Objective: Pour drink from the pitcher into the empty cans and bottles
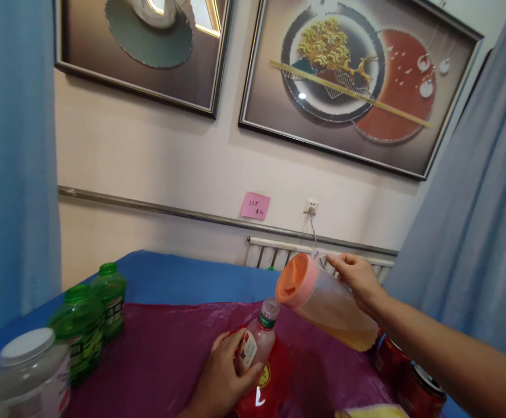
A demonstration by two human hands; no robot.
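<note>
My left hand (224, 371) is wrapped round a small clear bottle (253, 347) with a white label, its open mouth facing up and tilted slightly right. Under the bottle lies a red tray (279, 377) with a gold mark. My right hand (360, 278) grips the handle of a translucent pitcher (340, 302) with an orange lid. The pitcher tips left, its lid's edge at the bottle's mouth. Yellowish liquid lies along its lower side. I cannot make out a stream between the two.
Two green bottles (79, 331) and a white-lidded jar (29, 371) stand at the left. Red cans (420, 389) sit below my right forearm. A purple sheet (157, 342) covers part of the blue table (166, 273). Behind are a radiator (257, 252) and a plugged-in socket (311, 205).
</note>
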